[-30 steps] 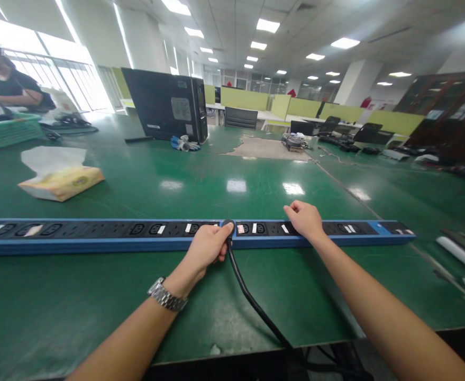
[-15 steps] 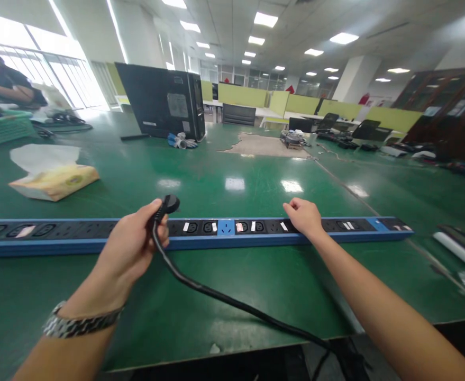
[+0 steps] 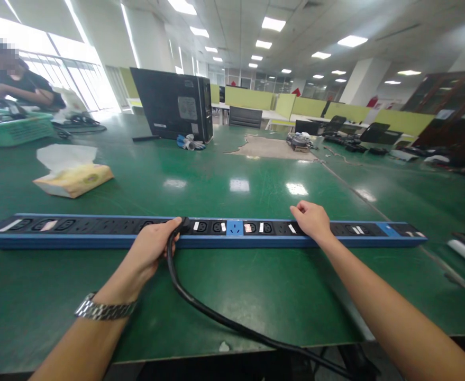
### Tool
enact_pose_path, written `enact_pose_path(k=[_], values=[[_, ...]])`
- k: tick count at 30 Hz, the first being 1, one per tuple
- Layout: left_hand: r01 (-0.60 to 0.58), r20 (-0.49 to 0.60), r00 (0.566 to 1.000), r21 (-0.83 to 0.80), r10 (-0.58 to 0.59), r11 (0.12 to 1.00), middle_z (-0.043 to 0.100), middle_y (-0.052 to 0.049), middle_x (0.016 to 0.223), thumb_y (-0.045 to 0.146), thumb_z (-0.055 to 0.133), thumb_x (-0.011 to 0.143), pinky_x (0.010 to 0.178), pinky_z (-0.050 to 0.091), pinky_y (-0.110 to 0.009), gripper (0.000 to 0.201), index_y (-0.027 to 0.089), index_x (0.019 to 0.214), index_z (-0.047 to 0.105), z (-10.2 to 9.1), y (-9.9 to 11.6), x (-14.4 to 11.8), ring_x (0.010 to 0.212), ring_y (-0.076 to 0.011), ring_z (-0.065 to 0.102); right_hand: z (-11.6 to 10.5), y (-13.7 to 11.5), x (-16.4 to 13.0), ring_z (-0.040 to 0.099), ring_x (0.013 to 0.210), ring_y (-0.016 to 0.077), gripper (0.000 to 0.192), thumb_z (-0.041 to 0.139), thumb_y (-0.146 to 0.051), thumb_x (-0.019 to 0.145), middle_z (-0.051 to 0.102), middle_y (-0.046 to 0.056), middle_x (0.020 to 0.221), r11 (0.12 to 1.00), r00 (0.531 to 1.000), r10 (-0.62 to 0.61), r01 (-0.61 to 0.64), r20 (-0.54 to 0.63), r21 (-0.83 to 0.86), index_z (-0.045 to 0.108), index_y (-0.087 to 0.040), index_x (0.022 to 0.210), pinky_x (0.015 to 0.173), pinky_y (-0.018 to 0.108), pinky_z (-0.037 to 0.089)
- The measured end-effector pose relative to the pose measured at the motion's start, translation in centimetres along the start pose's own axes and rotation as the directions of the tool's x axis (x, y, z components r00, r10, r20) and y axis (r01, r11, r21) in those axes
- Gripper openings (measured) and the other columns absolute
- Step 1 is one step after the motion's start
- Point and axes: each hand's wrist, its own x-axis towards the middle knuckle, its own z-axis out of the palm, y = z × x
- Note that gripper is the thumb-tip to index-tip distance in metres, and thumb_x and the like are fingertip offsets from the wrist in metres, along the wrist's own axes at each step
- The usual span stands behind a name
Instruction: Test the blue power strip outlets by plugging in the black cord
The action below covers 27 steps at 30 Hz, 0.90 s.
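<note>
1. While the left hand (image 3: 153, 244) is pinching the black plug (image 3: 184, 226) between thumb and fingers, the plug is sitting at the power strip (image 3: 77, 242), left of its blue socket (image 3: 235, 228); how far in, I cannot tell.
2. Farther right, the right hand (image 3: 313, 219) is resting at the strip, its fingers curling narrow.
3. A cord (image 3: 212, 313) is running from the plug over the table's (image 3: 256, 286) near edge.
4. Beyond, a tissue pack (image 3: 77, 181) and a computer case (image 3: 169, 108) are sitting on the table.

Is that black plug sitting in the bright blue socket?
No, the left hand holds the plug left of the uncovered blue socket.
</note>
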Motion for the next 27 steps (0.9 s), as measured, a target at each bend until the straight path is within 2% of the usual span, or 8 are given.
enact_pose_path(k=[4, 7, 9, 11, 14, 17, 23, 27], values=[[-0.022, -0.053, 0.998, 0.126, 0.028, 0.992, 0.047, 0.001, 0.041, 0.052, 0.064, 0.072, 0.039, 0.032, -0.02, 0.041, 0.015, 0.055, 0.057, -0.5, 0.3, -0.4, 0.037, -0.0094, 0.041, 0.0, 0.0, 0.0, 0.053, 0.063, 0.0164, 0.034, 0.049, -0.049, 0.081, 0.063, 0.003, 0.062, 1.0, 1.0, -0.001, 0.001, -0.001, -0.006, 0.059, -0.022, 0.062, 0.056, 0.026, 0.028], [-0.125, -0.088, 0.989, -0.036, 0.122, 0.991, 0.047, 0.002, 0.042, 0.05, 0.062, 0.074, 0.039, 0.031, -0.019, 0.039, 0.016, 0.056, 0.056, 0.0, 2.4, -1.4, 0.038, -0.008, 0.04, 0.0, 0.0, 0.0, 0.052, 0.062, 0.0163, 0.035, 0.049, -0.049, 0.081, 0.062, 0.003, 0.062, 1.0, 1.0, -0.009, 0.009, -0.007, -0.018, 0.059, -0.022, 0.061, 0.055, 0.026, 0.028], [-0.161, -0.039, 0.987, -0.122, 0.157, 0.979, 0.046, 0.003, 0.042, 0.05, 0.061, 0.075, 0.039, 0.029, -0.019, 0.039, 0.016, 0.058, 0.057, 1.3, 3.9, -2.0, 0.038, -0.0073, 0.038, 0.1, 0.0, 0.0, 0.053, 0.062, 0.0162, 0.034, 0.049, -0.048, 0.081, 0.063, 0.003, 0.063, 1.0, 1.0, -0.009, 0.008, -0.015, -0.018, 0.059, -0.022, 0.061, 0.055, 0.026, 0.027], [-0.135, 0.108, 0.984, -0.095, 0.145, 0.986, 0.044, 0.003, 0.04, 0.052, 0.06, 0.076, 0.038, 0.026, -0.019, 0.041, 0.015, 0.058, 0.059, 3.3, 4.7, -2.3, 0.036, -0.0068, 0.035, 0.1, 0.0, 0.0, 0.053, 0.062, 0.0162, 0.034, 0.049, -0.049, 0.081, 0.063, 0.003, 0.063, 1.0, 1.0, -0.001, 0.001, -0.018, -0.014, 0.059, -0.022, 0.062, 0.055, 0.026, 0.027], [-0.081, 0.277, 0.958, -0.011, 0.081, 0.997, 0.039, 0.003, 0.035, 0.054, 0.057, 0.078, 0.037, 0.023, -0.019, 0.047, 0.015, 0.053, 0.058, 6.8, 4.1, -2.3, 0.033, -0.0062, 0.032, 0.1, 0.0, 0.0, 0.053, 0.063, 0.0163, 0.035, 0.049, -0.049, 0.081, 0.063, 0.003, 0.063, 1.0, 1.0, 0.012, -0.012, -0.007, -0.007, 0.059, -0.022, 0.061, 0.055, 0.026, 0.027], [-0.021, 0.291, 0.956, -0.021, 0.026, 1.0, 0.038, 0.004, 0.034, 0.055, 0.055, 0.078, 0.036, 0.021, -0.02, 0.047, 0.016, 0.053, 0.056, 9.1, 2.6, -2.1, 0.031, -0.0062, 0.031, 0.1, 0.1, 0.0, 0.054, 0.064, 0.0165, 0.035, 0.049, -0.05, 0.082, 0.064, 0.003, 0.065, 1.0, 1.0, 0.01, -0.01, 0.003, -0.004, 0.059, -0.022, 0.063, 0.055, 0.026, 0.027], [-0.001, 0.285, 0.959, -0.019, 0.006, 1.0, 0.032, 0.007, 0.033, 0.054, 0.053, 0.08, 0.035, 0.02, -0.021, 0.046, 0.018, 0.052, 0.052, 9.7, 1.4, -2.0, 0.03, -0.0069, 0.028, 0.0, 0.0, 0.1, 0.054, 0.064, 0.0165, 0.034, 0.049, -0.049, 0.082, 0.065, 0.004, 0.066, 1.0, 1.0, -0.004, 0.004, -0.004, -0.006, 0.06, -0.022, 0.063, 0.055, 0.026, 0.027], [-0.108, 0.229, 0.971, 0.157, 0.071, 0.982, 0.036, 0.004, 0.032, 0.057, 0.052, 0.079, 0.037, 0.023, -0.023, 0.051, 0.019, 0.045, 0.048, 9.8, 1.0, -1.6, 0.031, -0.009, 0.034, -0.1, -0.2, -0.1, 0.053, 0.064, 0.0166, 0.034, 0.048, -0.049, 0.081, 0.064, 0.003, 0.066, 1.0, 1.0, -0.002, 0.002, 0.008, -0.022, 0.06, -0.023, 0.064, 0.055, 0.026, 0.027]])
